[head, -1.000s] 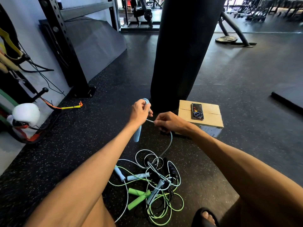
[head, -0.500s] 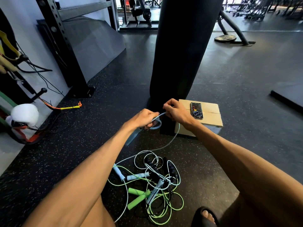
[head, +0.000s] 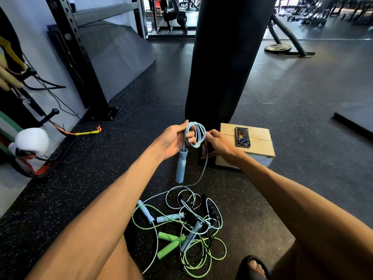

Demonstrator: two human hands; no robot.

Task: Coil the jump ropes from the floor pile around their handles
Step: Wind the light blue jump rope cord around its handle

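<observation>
Left hand [head: 171, 139] gripped the handle [head: 181, 165] in its fist 1 s ago; now the handle hangs free under the hand, and the fingers hold the rope [head: 196, 134] instead. Rope went from no loop, to one loop, to several loops. Right hand [head: 219, 143] swung up over the left, now pinches rope just right of the loops

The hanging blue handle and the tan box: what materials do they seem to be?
Blue handle: probably smooth matte plastic or rubber; the colour is even, with no gloss. Tan box: most likely corrugated cardboard; it has dull brown flaps with a centre seam.
</observation>
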